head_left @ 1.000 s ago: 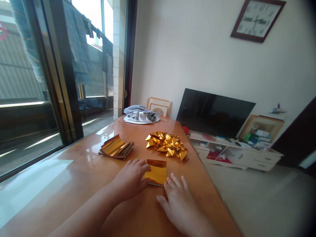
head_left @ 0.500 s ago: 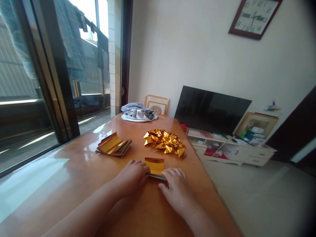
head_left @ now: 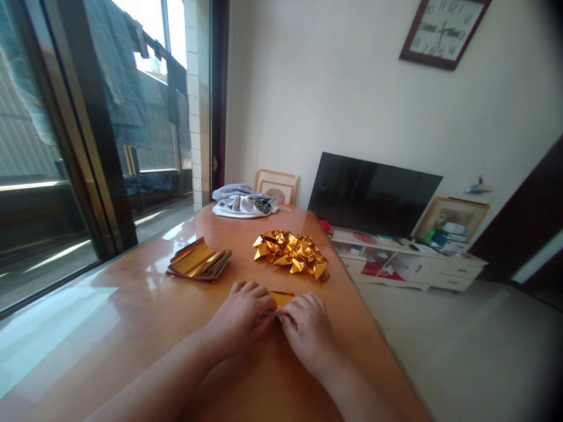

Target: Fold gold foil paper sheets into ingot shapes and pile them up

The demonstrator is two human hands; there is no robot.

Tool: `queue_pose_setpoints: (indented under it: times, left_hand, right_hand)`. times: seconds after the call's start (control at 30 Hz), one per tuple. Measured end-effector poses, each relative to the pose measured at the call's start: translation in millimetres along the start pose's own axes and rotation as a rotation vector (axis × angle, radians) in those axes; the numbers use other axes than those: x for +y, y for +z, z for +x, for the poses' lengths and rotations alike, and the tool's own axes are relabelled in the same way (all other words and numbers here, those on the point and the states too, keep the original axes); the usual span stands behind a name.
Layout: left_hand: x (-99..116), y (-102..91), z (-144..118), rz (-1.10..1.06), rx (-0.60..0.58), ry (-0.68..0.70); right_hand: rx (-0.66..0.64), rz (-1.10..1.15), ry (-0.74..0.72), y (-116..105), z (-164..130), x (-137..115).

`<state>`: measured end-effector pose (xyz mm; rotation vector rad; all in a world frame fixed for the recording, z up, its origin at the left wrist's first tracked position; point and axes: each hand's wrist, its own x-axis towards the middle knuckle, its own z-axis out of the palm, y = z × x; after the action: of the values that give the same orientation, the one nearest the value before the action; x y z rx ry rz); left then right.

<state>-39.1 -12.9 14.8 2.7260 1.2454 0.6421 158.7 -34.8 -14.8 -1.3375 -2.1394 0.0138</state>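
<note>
Head view: both hands [head_left: 277, 322] pinch gold foil [head_left: 281, 298].

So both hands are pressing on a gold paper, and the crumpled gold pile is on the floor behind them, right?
Not quite. The left hand and right hand do press on the gold paper, but the crumpled gold pile lies on the table beyond them, not on the floor. The head view shows it.

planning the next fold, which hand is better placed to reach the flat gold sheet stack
Left, probably. The left hand lies on the same side as the gold sheet stack; the right hand would have to cross over it.
</note>
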Motion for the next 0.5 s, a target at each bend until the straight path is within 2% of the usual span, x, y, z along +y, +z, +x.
queue_pose_setpoints:
  times: [0.23, 0.5]
  left_hand:
    - [4.3, -2.2, 2.9, 0.027, 0.041, 0.045]
    - [-2.8, -9.3, 0.4, 0.019, 0.051, 0.041]
  right_hand:
    - [0.012, -0.006, -0.015, 2.1, 1.9, -3.5]
    - [0.001, -0.075, 0.053, -16.3, 4.3, 12.3]
